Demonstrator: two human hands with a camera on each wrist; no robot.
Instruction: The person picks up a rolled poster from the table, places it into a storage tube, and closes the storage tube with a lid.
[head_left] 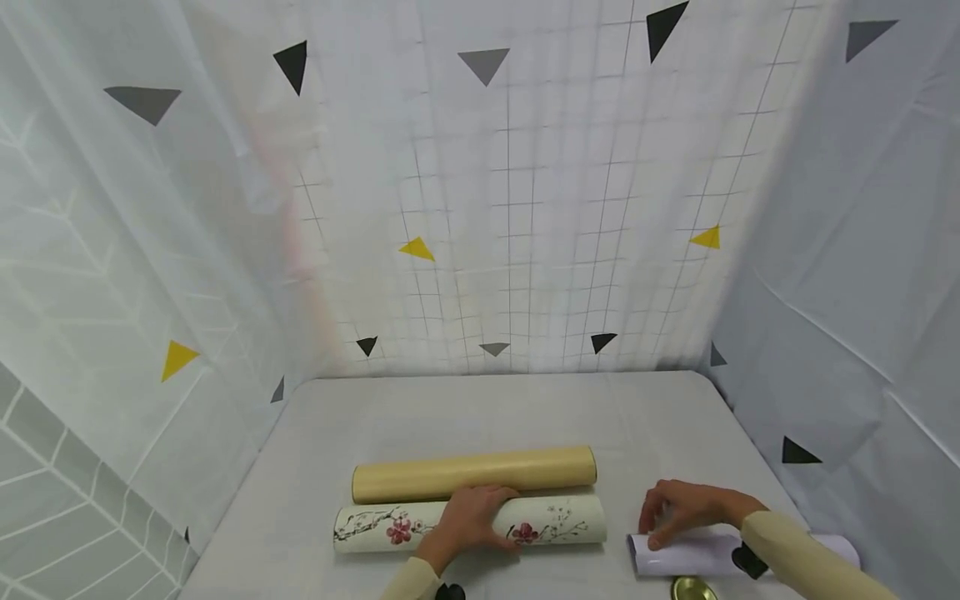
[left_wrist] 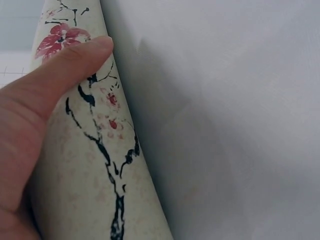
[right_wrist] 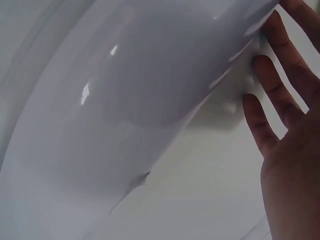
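Observation:
A cream roll of patterned paper (head_left: 570,521) with dark branches and pink blossoms lies crosswise on the table. My left hand (head_left: 468,517) grips it near the middle, fingers over the far side; in the left wrist view the thumb (left_wrist: 82,57) rests along its printed surface. Just behind lies a plain tan roll (head_left: 472,473). To the right, my right hand (head_left: 690,504) holds the left end of a glossy white roll (head_left: 693,557) between thumb and fingers. In the right wrist view the other fingers (right_wrist: 280,92) spread beside that roll (right_wrist: 125,100). My right forearm covers part of it.
A round gold-coloured object (head_left: 692,589) sits at the near edge of view, close to the white roll. The pale table (head_left: 487,408) is bounded by hanging white sheets (head_left: 487,192) with triangular markers at the back and sides.

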